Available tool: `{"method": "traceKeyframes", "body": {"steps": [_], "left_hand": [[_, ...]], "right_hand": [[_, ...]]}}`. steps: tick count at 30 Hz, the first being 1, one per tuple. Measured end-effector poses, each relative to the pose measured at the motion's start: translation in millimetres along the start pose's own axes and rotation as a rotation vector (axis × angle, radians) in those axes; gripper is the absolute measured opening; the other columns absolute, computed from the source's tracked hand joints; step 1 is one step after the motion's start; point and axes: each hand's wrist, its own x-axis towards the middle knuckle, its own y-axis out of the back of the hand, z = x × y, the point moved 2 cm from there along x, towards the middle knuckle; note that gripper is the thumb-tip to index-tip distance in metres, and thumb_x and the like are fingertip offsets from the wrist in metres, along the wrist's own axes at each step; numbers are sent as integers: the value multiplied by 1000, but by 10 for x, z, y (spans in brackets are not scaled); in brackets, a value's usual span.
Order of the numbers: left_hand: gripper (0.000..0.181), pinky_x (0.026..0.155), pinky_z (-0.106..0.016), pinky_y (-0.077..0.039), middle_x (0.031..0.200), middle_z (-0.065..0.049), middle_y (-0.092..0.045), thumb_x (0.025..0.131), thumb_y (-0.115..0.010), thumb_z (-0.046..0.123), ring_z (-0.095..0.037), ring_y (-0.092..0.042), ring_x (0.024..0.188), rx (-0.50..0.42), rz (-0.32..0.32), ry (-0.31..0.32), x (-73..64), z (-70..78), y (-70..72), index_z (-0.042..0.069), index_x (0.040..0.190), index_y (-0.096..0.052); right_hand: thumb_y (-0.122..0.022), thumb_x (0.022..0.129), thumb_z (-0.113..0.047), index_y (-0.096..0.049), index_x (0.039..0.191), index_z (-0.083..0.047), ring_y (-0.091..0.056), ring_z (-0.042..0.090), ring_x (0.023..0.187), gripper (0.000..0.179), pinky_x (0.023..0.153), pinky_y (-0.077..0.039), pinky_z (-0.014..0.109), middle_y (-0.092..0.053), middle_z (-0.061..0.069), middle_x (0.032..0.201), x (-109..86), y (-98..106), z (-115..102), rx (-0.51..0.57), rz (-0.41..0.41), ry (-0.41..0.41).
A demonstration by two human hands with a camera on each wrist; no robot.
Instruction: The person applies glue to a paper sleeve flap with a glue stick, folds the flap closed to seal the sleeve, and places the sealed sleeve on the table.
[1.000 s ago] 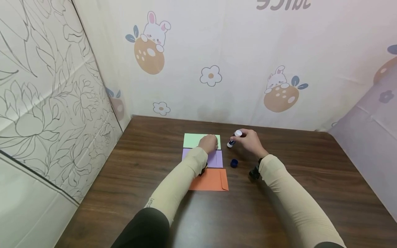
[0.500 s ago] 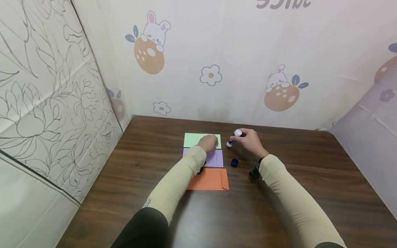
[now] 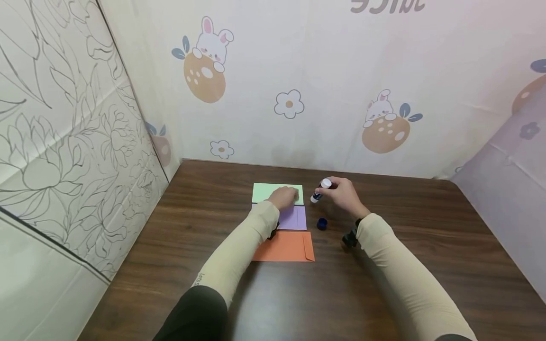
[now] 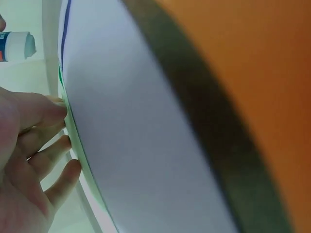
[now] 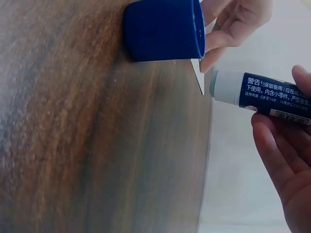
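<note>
A green envelope [image 3: 261,193] lies at the back of a row on the table, with a purple envelope [image 3: 300,218] and an orange envelope [image 3: 286,251] in front. My left hand [image 3: 283,197] rests on the green envelope near its right end, fingertips [image 4: 73,167] touching the paper in the left wrist view. To its right, my right hand [image 3: 343,194] holds an uncapped glue stick [image 3: 321,190] between thumb and fingers, tilted, its pale glue end [image 5: 214,85] facing down toward the table. The blue cap [image 3: 322,224] stands on the table below the glue stick.
The brown wooden table [image 3: 204,213] runs back to a patterned curtain [image 3: 264,71] with rabbits and flowers. Another curtain [image 3: 68,142] with line-drawn flowers hangs along the left side. A dark wrist camera [image 3: 350,238] sits under my right wrist.
My left hand has shifted slightly left on the green envelope, and its forearm with it, baring more of the orange envelope. The right hand and glue stick stay nearly still.
</note>
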Motion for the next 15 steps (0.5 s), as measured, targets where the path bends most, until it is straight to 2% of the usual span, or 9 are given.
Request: {"method": "traceKeyframes", "body": {"steps": [5, 15], "left_hand": [[28, 101, -34, -48, 126, -6, -66, 98, -48, 2, -21, -61, 119, -33, 0, 6, -5, -1, -19, 8, 120, -64], [30, 102, -34, -47, 126, -6, -66, 97, -48, 2, -23, -59, 121, 31, 48, -30, 1, -12, -54, 8, 120, -67]], "right_hand": [[-76, 84, -34, -70, 102, -7, -60, 23, 88, 33, 73, -50, 30, -70, 14, 104, -36, -3, -53, 2, -1, 11], [-78, 82, -33, -71, 102, -7, -62, 18, 84, 33, 71, -52, 27, -71, 13, 101, -128, -30, -131, 22, 3, 53]]}}
